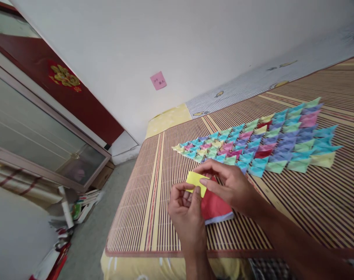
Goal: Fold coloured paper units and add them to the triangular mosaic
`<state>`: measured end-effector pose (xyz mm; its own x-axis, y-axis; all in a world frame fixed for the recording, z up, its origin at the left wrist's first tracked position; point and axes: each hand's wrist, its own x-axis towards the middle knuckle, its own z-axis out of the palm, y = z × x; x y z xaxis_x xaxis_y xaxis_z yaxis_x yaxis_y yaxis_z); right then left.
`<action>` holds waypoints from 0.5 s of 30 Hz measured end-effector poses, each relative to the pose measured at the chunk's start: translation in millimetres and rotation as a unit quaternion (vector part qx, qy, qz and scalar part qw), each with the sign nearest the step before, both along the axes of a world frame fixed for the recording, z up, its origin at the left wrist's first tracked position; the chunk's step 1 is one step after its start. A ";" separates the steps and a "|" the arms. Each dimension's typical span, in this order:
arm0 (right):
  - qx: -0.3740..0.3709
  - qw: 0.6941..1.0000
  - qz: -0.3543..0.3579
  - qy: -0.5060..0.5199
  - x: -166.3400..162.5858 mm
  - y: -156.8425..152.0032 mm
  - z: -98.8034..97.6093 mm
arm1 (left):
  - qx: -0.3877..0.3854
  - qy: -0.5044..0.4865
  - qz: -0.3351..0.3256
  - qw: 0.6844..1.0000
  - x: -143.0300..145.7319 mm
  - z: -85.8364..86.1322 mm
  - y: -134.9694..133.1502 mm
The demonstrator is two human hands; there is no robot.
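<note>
1 yellow paper (pixel 195 178) partly behind hands (pixel 188 212) (pixel 232 184)

Holding left hand (pixel 187 212) below the yellow paper (pixel 194 179), pinching its lower left between thumb and forefinger; gripping with right hand (pixel 231 184) from its right, with thumb on its face.

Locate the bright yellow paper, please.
The yellow paper is below and right of centre in the head view, held by the left hand and right hand near the red sheet.
</note>
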<state>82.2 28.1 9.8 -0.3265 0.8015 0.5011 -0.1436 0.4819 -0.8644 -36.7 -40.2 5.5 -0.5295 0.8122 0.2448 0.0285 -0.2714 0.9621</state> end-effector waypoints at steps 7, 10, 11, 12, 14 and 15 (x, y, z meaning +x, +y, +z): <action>-0.046 0.999 0.005 0.012 -0.8 4.1 -2.9 | 0.004 0.004 -0.008 1.000 4.7 2.7 0.9; -0.051 0.999 0.004 0.018 -1.5 3.7 -2.3 | -0.014 -0.046 -0.043 0.998 3.2 0.8 1.1; -0.042 0.999 -0.001 0.016 -2.2 3.3 -2.3 | -0.031 -0.047 -0.053 0.997 2.2 -1.0 1.2; -0.030 0.999 -0.006 0.013 -3.0 2.9 -2.5 | -0.048 -0.046 -0.059 0.996 1.4 -3.1 1.3; -0.007 1.000 -0.012 0.011 -4.8 1.6 -2.9 | -0.065 -0.044 -0.074 0.994 0.4 -7.2 1.9; -0.001 1.000 -0.012 0.012 -5.6 0.9 -3.0 | -0.065 -0.047 -0.084 0.993 0.3 -8.6 2.3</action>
